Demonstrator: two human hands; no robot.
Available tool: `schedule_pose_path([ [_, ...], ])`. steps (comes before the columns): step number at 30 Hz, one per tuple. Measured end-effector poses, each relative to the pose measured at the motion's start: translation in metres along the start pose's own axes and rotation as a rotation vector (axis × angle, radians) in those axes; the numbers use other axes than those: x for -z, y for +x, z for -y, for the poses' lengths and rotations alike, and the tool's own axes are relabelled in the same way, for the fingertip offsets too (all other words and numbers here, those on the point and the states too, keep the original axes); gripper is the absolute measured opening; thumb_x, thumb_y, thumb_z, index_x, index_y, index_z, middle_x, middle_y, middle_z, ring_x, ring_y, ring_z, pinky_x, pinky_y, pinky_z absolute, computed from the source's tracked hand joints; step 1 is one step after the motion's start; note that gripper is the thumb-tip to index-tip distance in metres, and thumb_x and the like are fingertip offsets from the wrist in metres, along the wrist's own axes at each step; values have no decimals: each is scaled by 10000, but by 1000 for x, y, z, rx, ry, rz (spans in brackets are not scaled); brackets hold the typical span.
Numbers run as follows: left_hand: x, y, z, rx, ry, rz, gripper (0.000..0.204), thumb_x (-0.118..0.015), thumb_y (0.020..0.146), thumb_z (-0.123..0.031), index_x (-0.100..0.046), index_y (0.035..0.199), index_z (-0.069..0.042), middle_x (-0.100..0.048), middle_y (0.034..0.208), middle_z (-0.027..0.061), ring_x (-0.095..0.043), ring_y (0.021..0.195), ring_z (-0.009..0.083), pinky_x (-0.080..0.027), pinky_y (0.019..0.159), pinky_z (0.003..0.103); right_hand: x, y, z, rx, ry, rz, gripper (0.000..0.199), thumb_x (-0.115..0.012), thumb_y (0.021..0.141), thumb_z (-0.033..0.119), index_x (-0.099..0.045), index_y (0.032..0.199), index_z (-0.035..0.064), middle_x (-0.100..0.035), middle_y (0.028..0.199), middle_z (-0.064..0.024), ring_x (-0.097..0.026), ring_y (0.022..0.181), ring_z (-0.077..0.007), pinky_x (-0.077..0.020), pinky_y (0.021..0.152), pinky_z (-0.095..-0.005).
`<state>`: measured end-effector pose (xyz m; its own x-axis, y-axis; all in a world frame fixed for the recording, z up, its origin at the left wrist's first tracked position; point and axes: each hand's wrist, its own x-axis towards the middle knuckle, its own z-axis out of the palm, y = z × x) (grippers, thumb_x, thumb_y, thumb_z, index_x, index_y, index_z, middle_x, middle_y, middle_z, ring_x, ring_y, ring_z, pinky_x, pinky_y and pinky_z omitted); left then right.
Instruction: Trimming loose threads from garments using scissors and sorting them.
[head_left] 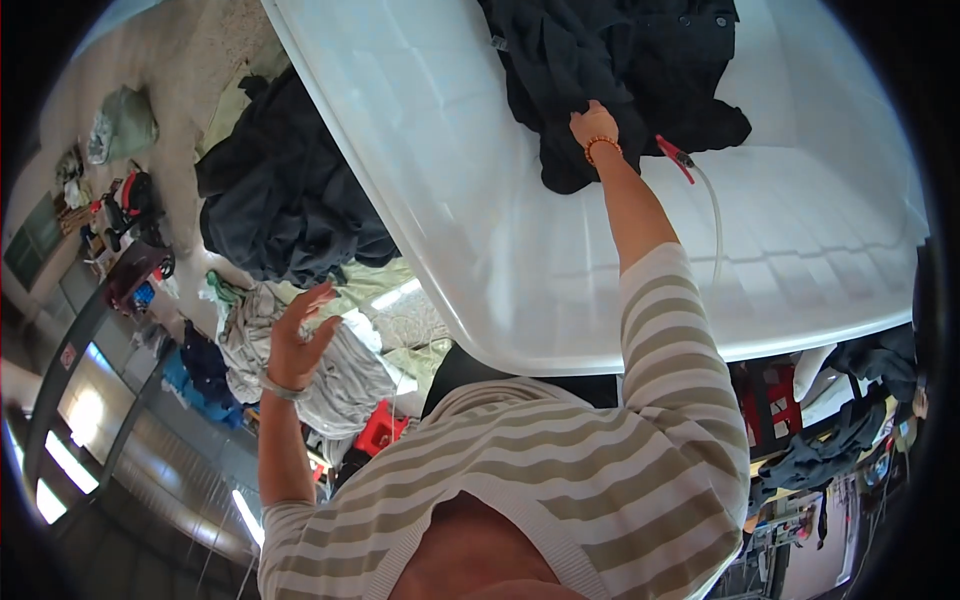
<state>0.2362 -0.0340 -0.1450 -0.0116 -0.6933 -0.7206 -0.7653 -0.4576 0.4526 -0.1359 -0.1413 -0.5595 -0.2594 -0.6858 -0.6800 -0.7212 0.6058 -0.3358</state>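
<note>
Dark, nearly black garments [640, 60] lie in a large white tub [480, 230] in front of me; small buttons show on the right part of the cloth. My right hand [597, 124], with a beaded bracelet at its wrist, reaches over the tub's near rim. Its fingers are closed on the near part of the dark garment, with their tips partly hidden against the cloth. To the left, outside the tub, my left hand [301, 342] is raised with fingers and thumb apart, and nothing is in it. Right of my right hand lies a small red tool [675, 157] on a pale hose [717, 215].
Left of the tub is a heap of dark cloth [290, 195], with a pile of grey cloth [262, 330] nearer me. A red crate [768, 405] stands below the tub's near right edge. Further left is a dark metal frame [60, 370].
</note>
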Motion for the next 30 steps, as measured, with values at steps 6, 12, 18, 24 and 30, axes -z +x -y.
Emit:
schedule_pose_path([
  [6,-32,37,-81,54,-694,98,393,-558,935,-181,-495,1265,24,-593,1187,161,-568,1111,218,-459,944,352,41,-99,82,246,354,-152,511,-605,751,331,-586,1076,-63,-625,987,-298,-592,944,-443,-484,839,-452],
  [12,-52,102,-142,126,-1198,271,587,-476,962,-430,-406,1351,4,-550,1259,131,-562,1100,269,-448,962,404,172,-268,142,708,893,260,274,-646,807,147,-564,992,-38,-603,802,-117,-545,736,-114,-470,684,-260],
  [18,-91,190,5,-769,-676,-11,405,-458,988,-298,-544,1237,10,-618,1159,75,-576,1035,183,-460,920,279,191,-408,160,1251,775,522,277,-699,761,174,-544,916,5,-567,777,-204,-585,687,-380,-477,572,-369],
  [24,45,139,-21,-471,-819,-142,340,-439,977,-218,-581,1152,37,-636,1020,112,-601,978,211,-464,908,318,168,-439,142,1308,583,343,208,-600,781,111,-536,911,-37,-565,814,-190,-568,780,-381,-468,682,-430],
  [30,123,33,-29,-548,-1286,32,419,-497,911,-277,-560,1192,27,-621,1148,142,-591,1059,250,-447,963,368,157,-470,138,1319,634,133,157,-578,757,38,-504,866,-46,-545,812,-194,-554,768,-379,-465,675,-446],
])
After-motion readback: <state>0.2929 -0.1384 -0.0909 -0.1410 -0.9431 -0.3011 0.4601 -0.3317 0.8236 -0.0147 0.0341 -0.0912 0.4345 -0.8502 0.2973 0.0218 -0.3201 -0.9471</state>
